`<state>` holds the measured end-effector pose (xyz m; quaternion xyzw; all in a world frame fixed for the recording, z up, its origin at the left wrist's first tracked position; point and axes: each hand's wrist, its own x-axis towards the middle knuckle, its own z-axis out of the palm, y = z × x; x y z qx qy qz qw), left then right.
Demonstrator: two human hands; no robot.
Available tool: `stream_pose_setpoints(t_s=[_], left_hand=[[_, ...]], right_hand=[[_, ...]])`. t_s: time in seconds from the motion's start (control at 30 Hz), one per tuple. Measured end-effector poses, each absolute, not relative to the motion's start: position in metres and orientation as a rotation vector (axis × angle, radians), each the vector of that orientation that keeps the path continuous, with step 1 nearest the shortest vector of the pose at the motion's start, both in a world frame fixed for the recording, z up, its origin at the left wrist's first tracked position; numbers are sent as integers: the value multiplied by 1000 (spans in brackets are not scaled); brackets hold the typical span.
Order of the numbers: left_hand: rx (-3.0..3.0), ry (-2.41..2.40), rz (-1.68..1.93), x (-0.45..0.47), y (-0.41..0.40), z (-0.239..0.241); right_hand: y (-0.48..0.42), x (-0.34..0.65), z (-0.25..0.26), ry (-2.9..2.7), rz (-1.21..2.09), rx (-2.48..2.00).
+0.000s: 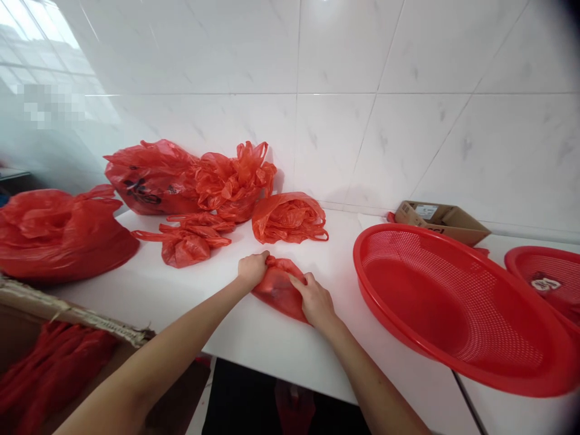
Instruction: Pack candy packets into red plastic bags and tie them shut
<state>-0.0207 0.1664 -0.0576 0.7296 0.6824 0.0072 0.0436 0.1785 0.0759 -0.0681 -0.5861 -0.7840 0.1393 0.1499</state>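
A small red plastic bag (277,287) lies on the white counter (254,332) in front of me. My left hand (252,268) is closed on its upper end. My right hand (316,300) presses and grips its lower right side. Both forearms reach in from the bottom of the view. Beyond the bag lie other red plastic bags: one loosely open (288,219), one knotted and flat (188,240), and a bunched pile (233,180) against the tiled wall.
A big red mesh basket (453,302) tilts at the right, a second red basket (546,281) behind it and a small cardboard box (439,221) by the wall. A full red bag (58,232) sits left, above an open carton holding red bags (49,368).
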Motion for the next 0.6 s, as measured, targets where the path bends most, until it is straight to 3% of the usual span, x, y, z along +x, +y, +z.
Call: stream_pose_setpoints(t_s=[0.6], left_hand=[[2320, 2136, 30, -18, 166, -62]], right_hand=[[56, 169, -71, -2253, 261, -1756]])
